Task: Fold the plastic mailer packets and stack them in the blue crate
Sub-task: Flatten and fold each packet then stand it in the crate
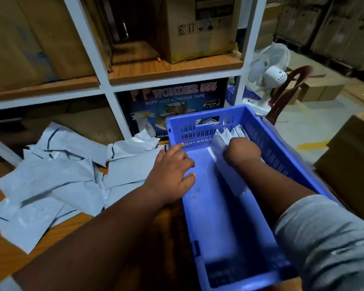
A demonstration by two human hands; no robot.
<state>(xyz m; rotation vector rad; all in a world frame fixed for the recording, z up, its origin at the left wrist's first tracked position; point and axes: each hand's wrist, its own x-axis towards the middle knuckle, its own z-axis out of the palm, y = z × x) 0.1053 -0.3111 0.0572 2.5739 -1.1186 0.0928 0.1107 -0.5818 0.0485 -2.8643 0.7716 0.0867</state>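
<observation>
Lying across a wooden desk (6,248) is a loose heap of unfolded grey mailer packets (57,181), some with dark sealing strips showing, and just to its right stands the blue crate (219,217), its slotted end wall turned toward a white-framed shelf unit (105,80). That shelf unit holds cardboard boxes (198,28) above and a dark adhesive tape carton (177,101) below; a white fan (269,70) and a dark chair back (288,87) stand beyond the crate, with more cartons stacked far off in the dim store room. The left hand (172,177) rests on the crate's near-side rim, fingers relaxed and spread, holding nothing. The right hand (242,150) is deep inside the crate, its grip curled round folded packets (225,141) that stand upright against the crate's right wall; its fingertips are hidden behind the knuckles.
</observation>
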